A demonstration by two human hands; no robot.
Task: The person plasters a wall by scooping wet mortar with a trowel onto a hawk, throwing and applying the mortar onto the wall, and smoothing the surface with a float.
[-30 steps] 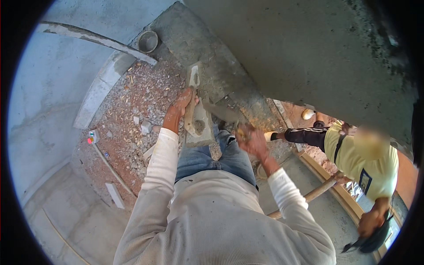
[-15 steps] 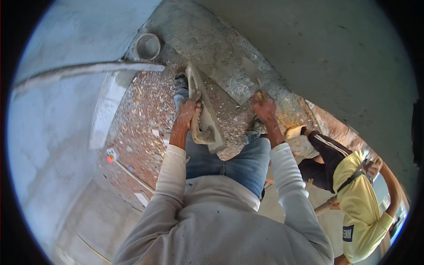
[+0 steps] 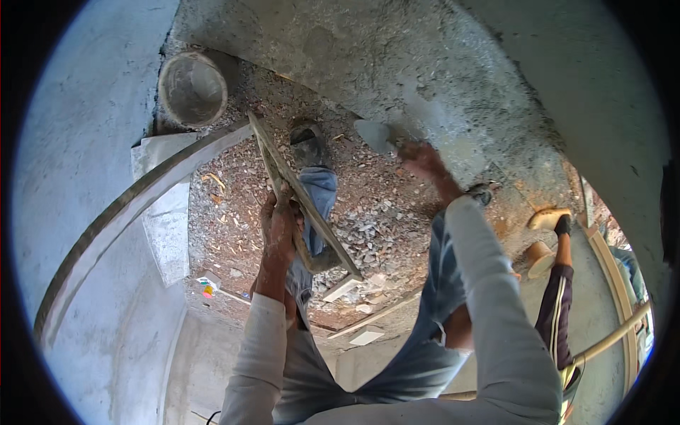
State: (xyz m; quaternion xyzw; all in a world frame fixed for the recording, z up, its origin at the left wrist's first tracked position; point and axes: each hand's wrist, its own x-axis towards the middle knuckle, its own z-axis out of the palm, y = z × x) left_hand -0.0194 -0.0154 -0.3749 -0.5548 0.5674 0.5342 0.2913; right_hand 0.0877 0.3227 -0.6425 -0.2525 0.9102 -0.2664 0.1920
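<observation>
Right fingers (image 3: 411, 153) blurred, trowel (image 3: 372, 134) partly hidden

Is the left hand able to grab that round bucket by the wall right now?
Probably not: the left hand is full, holding the board, and the bucket looks too far off. Putting the board down and leaning over might help.

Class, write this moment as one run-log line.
left hand: grips long float | right hand: holds trowel | nearby: rubble, round bucket
</observation>
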